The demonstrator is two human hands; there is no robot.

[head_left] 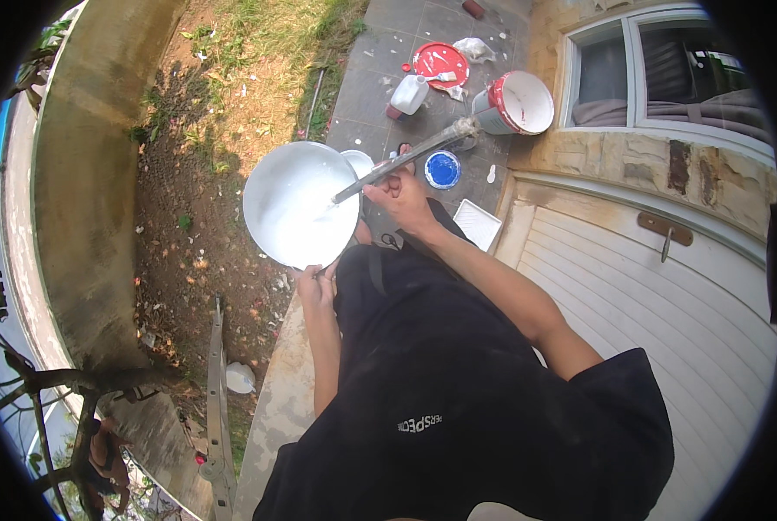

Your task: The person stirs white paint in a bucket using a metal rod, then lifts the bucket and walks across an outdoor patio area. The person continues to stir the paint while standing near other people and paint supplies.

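Hands nearly closed: left hand [317, 288] holds the white bucket [262, 213] at its near edge, right hand [403, 201] a grey stick [433, 145].

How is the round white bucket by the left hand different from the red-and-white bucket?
The round white bucket shows only white, while the red-and-white bucket has red on its side. The left hand touches the white bucket; no hand touches the red-and-white bucket. Both are round, open and whitish inside.

Smooth plastic bucket [269, 189], with glossy wet paint [306, 208] inside; rough, crusted stick [439, 143]; matt cloth shirt [492, 451]; matt tiles [367, 74], smooth plastic pail [491, 108] at their right edge; rough stone wall [640, 156]; dull metal ladder [217, 382]
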